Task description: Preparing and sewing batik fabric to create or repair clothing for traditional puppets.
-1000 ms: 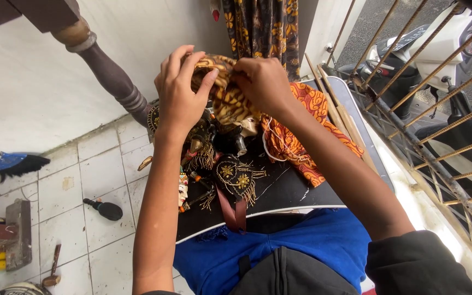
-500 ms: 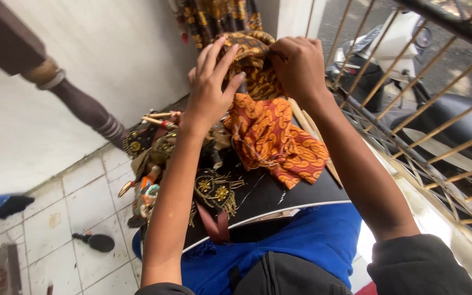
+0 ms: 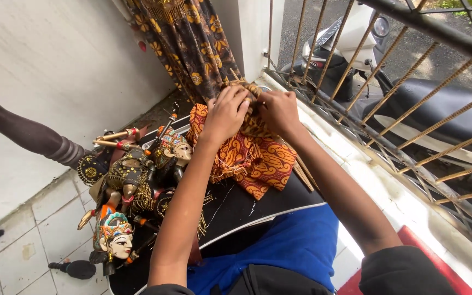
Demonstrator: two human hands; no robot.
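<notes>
Both hands have dropped lower: my left hand (image 3: 226,113) and right hand (image 3: 279,111) pinch the puppet's batik cloth (image 3: 249,155) at twelve o'clock. Soft, light; best held at its gathered top.

Item between the hands: brown patterned piece (image 3: 252,104), largely covered by the left hand (image 3: 226,113) and right hand (image 3: 279,112); its shape cannot be told. Below the hands: orange batik cloth (image 3: 252,158), hiding the sticks' (image 3: 303,176) upper ends. Left of the hands: puppets (image 3: 132,180), overlapping, bodies partly concealed.
</notes>
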